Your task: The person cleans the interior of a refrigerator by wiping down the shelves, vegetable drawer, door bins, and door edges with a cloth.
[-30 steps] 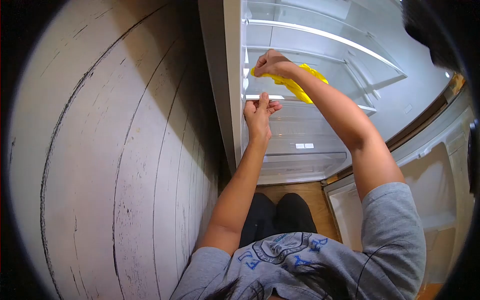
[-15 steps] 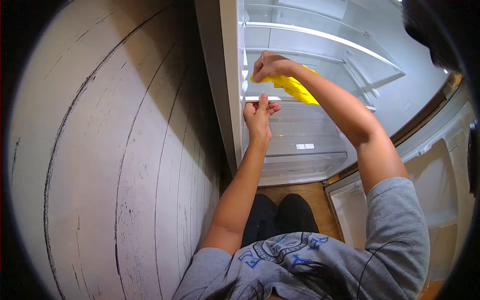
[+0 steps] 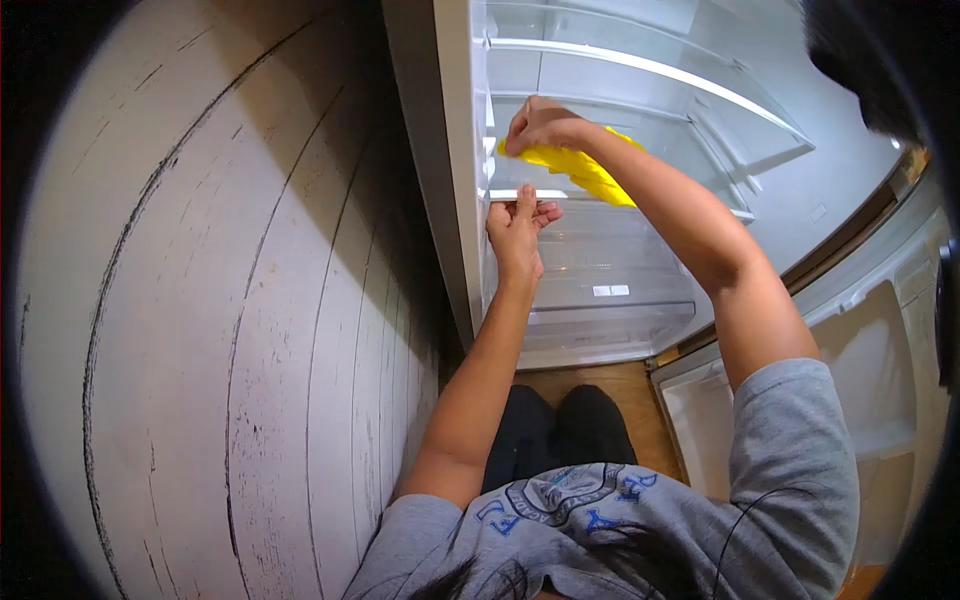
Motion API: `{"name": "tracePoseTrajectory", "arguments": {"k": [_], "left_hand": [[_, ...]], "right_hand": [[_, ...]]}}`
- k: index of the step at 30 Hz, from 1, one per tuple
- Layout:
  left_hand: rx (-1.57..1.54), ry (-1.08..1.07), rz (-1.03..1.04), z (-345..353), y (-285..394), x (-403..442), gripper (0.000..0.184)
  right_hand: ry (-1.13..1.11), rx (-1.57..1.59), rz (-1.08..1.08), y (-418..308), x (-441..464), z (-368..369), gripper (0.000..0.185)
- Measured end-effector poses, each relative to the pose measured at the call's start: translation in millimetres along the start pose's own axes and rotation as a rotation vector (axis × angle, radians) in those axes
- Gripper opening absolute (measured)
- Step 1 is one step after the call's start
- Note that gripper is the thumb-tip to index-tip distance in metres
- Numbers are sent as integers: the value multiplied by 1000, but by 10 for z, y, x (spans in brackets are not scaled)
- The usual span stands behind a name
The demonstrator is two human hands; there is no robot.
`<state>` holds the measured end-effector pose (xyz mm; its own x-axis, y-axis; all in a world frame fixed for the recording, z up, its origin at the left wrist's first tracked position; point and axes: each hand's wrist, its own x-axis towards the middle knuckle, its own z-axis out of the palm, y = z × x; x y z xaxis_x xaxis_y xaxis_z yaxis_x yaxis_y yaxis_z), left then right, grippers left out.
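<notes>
My right hand (image 3: 545,127) is closed on a yellow cloth (image 3: 590,175), which trails to the right beneath my wrist and forearm. Both are over the lower glass shelf (image 3: 660,145) inside an open fridge, close to its left inner wall. My left hand (image 3: 517,232) grips the front edge of that same shelf (image 3: 547,194) at its left end, thumb on top and fingers curled below. Beneath the shelf is a clear drawer (image 3: 610,260) with a small white label.
Another glass shelf (image 3: 640,65) sits higher up. A second clear drawer (image 3: 600,325) is at the fridge bottom. On the right stands the open door (image 3: 860,350) with its bins. A whitewashed plank surface (image 3: 220,300) fills the left, beside the fridge's side wall (image 3: 425,130).
My right hand has shifted slightly on the shelf with the yellow cloth, whose folds have changed. My left hand has kept its hold on the shelf edge.
</notes>
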<state>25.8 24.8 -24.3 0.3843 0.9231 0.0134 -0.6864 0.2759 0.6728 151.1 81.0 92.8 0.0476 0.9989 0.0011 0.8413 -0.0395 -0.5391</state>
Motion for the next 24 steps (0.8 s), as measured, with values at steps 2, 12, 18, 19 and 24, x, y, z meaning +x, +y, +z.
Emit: {"name": "tracePoseTrajectory", "arguments": {"k": [2,12,18,19,24], "left_hand": [[9,-19,-7,-22,-6,-16,19],[7,-33,0,-9,17,-7,20],[3,-17,1,0,14,-2,21],[3,-18,7,3,20,27,21],[31,-53,9,-18,24,-9,24]], "right_hand": [[25,27,19,0,-49,27,23],[-15,-33,-31,21,8,54,22],[-111,28,-13,-29,-35,23,21],[-109,25,-19,-43,-7,2,21],[-15,-20,-7,10,19,37,21]]}}
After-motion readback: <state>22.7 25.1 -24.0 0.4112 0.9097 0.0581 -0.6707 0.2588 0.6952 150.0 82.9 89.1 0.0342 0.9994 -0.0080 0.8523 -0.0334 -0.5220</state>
